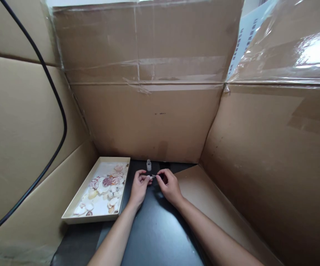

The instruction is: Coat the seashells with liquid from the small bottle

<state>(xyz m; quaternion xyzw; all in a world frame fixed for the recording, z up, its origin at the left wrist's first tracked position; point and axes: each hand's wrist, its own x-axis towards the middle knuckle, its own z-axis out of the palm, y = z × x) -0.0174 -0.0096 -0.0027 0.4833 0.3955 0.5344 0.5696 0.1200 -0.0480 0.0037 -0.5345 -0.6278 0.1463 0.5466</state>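
Note:
Both hands meet above the dark surface, near its back edge. My left hand (140, 185) is closed, thumb and fingers pinched on a small whitish piece (150, 177). Close on its right, my right hand (169, 184) pinches a thin, small object (154, 176) whose tip points at the whitish piece; whether the two touch is too small to tell. Just behind the hands stands a small clear bottle (148, 165) with a whitish lower part. Left of my left hand lies a shallow cream tray (90, 220) holding several shells (107, 181), white, yellowish and purple-striped.
Tall cardboard walls (148, 122) enclose the dark work surface (154, 229) at the back and both sides. A flat cardboard piece (201, 188) lies under and beside my right forearm. A black cable (57, 92) hangs down along the left wall.

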